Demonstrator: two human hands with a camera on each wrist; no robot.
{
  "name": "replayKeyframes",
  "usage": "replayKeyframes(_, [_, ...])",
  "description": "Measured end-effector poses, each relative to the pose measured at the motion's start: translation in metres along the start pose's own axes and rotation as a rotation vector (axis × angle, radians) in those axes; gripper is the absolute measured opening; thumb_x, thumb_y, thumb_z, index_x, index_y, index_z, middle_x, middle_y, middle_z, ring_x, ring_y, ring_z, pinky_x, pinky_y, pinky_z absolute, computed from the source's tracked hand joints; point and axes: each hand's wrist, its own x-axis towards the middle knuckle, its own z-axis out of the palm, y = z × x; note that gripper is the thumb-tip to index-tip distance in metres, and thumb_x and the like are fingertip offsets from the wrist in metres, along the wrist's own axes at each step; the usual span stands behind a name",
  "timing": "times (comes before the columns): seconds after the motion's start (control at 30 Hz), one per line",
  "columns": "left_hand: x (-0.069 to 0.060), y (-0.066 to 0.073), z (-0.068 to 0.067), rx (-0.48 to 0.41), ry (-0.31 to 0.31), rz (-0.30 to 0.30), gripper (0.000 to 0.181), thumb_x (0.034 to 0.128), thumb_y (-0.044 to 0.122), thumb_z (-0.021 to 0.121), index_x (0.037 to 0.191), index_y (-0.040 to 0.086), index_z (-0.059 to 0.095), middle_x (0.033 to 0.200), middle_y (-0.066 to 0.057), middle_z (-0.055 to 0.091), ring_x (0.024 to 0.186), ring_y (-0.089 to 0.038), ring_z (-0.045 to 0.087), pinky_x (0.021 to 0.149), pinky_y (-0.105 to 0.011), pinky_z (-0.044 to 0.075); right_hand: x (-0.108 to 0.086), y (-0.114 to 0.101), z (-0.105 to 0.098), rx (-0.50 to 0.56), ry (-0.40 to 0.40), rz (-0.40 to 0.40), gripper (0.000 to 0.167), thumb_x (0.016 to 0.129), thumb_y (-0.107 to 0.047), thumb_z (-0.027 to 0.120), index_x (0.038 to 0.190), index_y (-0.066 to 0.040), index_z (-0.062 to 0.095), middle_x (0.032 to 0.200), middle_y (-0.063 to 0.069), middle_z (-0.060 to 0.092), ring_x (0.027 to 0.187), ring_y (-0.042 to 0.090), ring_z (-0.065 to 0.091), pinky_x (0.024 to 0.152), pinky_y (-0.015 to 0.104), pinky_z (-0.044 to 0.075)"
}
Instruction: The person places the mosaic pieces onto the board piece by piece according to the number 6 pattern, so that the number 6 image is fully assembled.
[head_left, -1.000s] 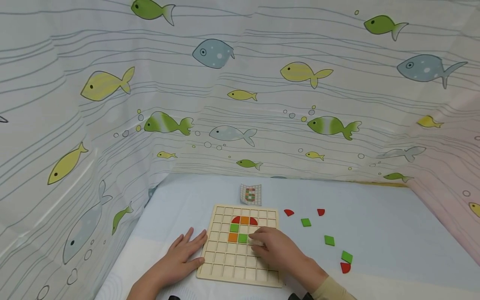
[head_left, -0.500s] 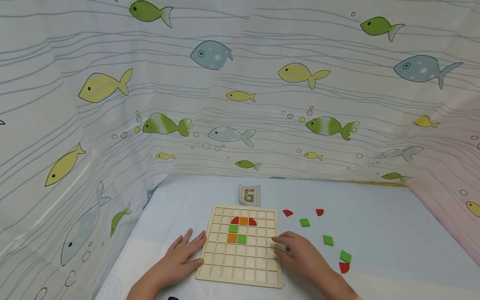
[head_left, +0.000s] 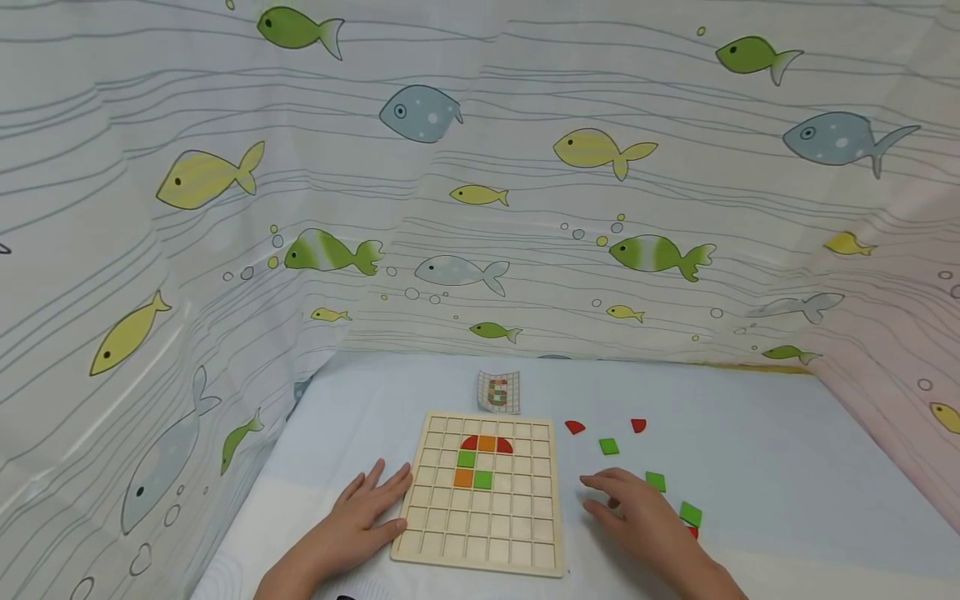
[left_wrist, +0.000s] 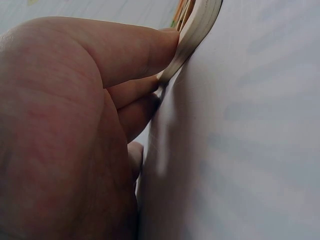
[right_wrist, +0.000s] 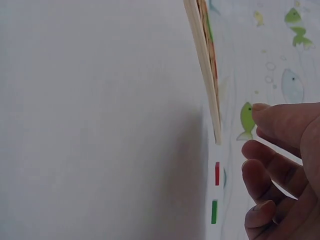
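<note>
A square wooden grid board (head_left: pixel 480 546) lies flat on the table. Set in its upper cells are orange square tiles, green square tiles and two red quarter-round tiles (head_left: pixel 505 446). My left hand (head_left: pixel 360 525) lies at the board's left side with fingers spread, its thumb touching the edge; in the left wrist view the thumb (left_wrist: pixel 145 47) meets the wooden rim. My right hand (head_left: pixel 637 512) hovers right of the board, fingers loosely bent and apart, holding nothing in the right wrist view. Nearest it are a green tile (head_left: pixel 656 481) and another green tile (head_left: pixel 691 513).
Behind the board stands a small curled pattern card (head_left: pixel 498 392) with a coloured figure. Loose to the right lie a green tile (head_left: pixel 609 447), a red piece (head_left: pixel 574 427) and another red piece (head_left: pixel 638 425). A red piece (head_left: pixel 693 531) is partly hidden. A fish-print curtain (head_left: pixel 540 250) encloses the table.
My right hand has moved right, from over the board beside the lower green tile to the table beyond the board's right edge. The left hand has stayed put.
</note>
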Motion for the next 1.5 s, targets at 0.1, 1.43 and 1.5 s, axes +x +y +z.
replayKeyframes(0.1, [-0.001,-0.001,0.0,-0.004,-0.003,0.002,0.064,0.0977,0.038,0.06,0.151,0.007,0.041,0.159,-0.002,0.03,0.149,-0.039,0.004,0.114,-0.058,-0.002,-0.004,0.006,-0.002,0.009,0.013,0.012,0.033,0.085,-0.024,0.08,0.118,-0.022,0.074,0.108,-0.02,0.062,0.078,-0.002,0.052,0.068,0.022,0.051])
replayKeyframes(1.43, [0.0,-0.002,0.002,0.006,-0.007,0.019,0.066,0.0985,0.04,0.058,0.153,0.009,0.038,0.159,-0.001,0.027,0.149,-0.037,0.004,0.114,-0.059,-0.002,-0.052,0.076,-0.049,-0.072,0.018,0.25,0.03,0.081,-0.042,0.08,0.1,-0.019,0.074,0.099,-0.006,0.064,0.089,0.017,0.06,0.079,0.042,0.052])
replayKeyframes(1.5, [-0.001,-0.001,0.0,0.006,-0.006,0.022,0.065,0.0984,0.04,0.059,0.152,0.009,0.039,0.159,-0.002,0.028,0.149,-0.038,0.005,0.114,-0.059,-0.001,-0.054,0.078,-0.049,-0.073,-0.001,0.252,0.025,0.082,-0.042,0.079,0.094,-0.021,0.073,0.097,-0.006,0.064,0.09,0.017,0.061,0.081,0.043,0.052])
